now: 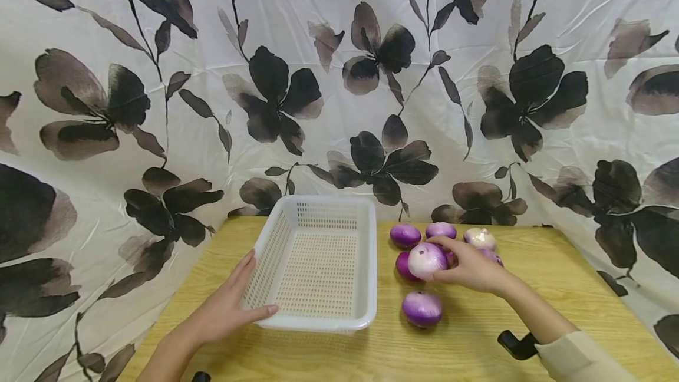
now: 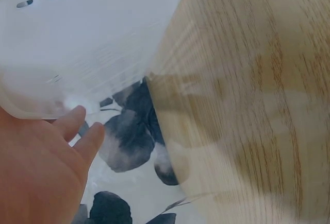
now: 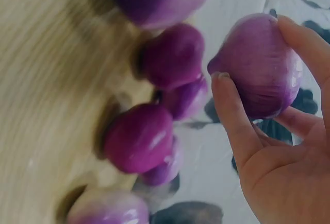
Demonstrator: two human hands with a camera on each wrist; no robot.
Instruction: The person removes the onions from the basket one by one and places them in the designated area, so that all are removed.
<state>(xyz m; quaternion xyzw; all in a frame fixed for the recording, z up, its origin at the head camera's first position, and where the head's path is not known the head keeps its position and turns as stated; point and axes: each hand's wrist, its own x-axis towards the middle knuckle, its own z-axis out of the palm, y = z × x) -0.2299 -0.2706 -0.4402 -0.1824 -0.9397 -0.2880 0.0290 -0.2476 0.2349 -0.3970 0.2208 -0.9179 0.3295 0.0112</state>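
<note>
My left hand (image 1: 225, 305) holds the near left corner of a white plastic basket (image 1: 369, 264), thumb over the rim and fingers along the outer left side. From the left wrist view, two fingers of this hand (image 2: 49, 167) stretch out below the basket's rim (image 2: 93, 44). My right hand (image 1: 472, 267) grips a purple-and-white onion (image 1: 426, 261) between thumb and fingers, raised over other onions. In the right wrist view the thumb and fingertips press on opposite sides of the held onion (image 3: 260, 67).
Several more onions lie on the wooden table (image 1: 477, 335) right of the basket, among them a near purple onion (image 1: 421, 309), a back purple onion (image 1: 405, 234) and a paler onion (image 1: 480, 239). A floral cloth (image 1: 329, 111) hangs behind the table.
</note>
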